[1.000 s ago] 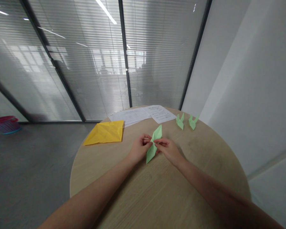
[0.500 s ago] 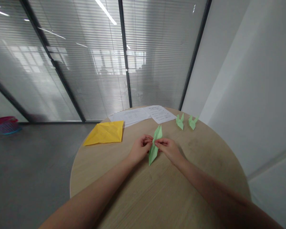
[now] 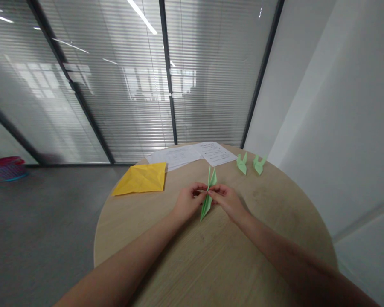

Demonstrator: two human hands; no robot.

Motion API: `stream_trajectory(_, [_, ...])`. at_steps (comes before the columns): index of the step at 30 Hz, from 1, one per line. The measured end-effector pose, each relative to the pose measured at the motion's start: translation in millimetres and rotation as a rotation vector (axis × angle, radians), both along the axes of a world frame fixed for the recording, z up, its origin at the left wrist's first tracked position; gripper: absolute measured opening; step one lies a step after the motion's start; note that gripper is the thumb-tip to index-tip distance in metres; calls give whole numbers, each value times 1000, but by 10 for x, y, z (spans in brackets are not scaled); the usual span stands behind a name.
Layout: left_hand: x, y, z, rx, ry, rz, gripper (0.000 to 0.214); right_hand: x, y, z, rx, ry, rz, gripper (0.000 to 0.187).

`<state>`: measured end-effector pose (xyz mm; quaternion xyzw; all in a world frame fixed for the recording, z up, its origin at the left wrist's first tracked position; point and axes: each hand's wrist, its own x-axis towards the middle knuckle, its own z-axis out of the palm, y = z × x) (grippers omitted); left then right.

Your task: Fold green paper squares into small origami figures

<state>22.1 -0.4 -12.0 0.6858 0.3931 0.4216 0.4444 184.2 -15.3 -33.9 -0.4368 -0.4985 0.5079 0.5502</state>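
Observation:
A long, narrow folded piece of green paper (image 3: 208, 194) stands over the middle of the round wooden table (image 3: 185, 264). Both hands pinch it at its waist. My left hand (image 3: 189, 201) grips it from the left and my right hand (image 3: 228, 201) from the right, fingers closed on the paper. The paper's upper tip splits into two thin points and its lower tip points toward me.
A creased yellow paper sheet (image 3: 141, 178) lies at the table's left. Printed white sheets (image 3: 192, 154) lie at the far edge. Two small green folded figures (image 3: 242, 163) (image 3: 259, 163) stand at the far right. A glass partition with blinds is behind, and a red basket (image 3: 5, 167) sits on the floor.
The green paper has been folded narrower and turned more upright, from a wide diamond to a slim shape. Both hands stayed at its middle.

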Motion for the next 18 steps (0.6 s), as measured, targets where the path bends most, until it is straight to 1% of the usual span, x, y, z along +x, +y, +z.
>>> stream_trajectory(4, [0, -6, -4, 102, 103, 59, 24, -8, 2, 3, -14, 46, -9, 26])
stream_trajectory(10, [15, -39, 18, 166, 135, 68, 23, -26, -7, 24, -30, 100, -22, 25])
stream_trajectory(14, [18, -48, 33, 175, 163, 75, 23, -30, -16, 32, -23, 92, -23, 24])
stream_trajectory(18, [11, -26, 8, 155, 96, 55, 22, -33, -35, 59, -18, 80, -29, 21])
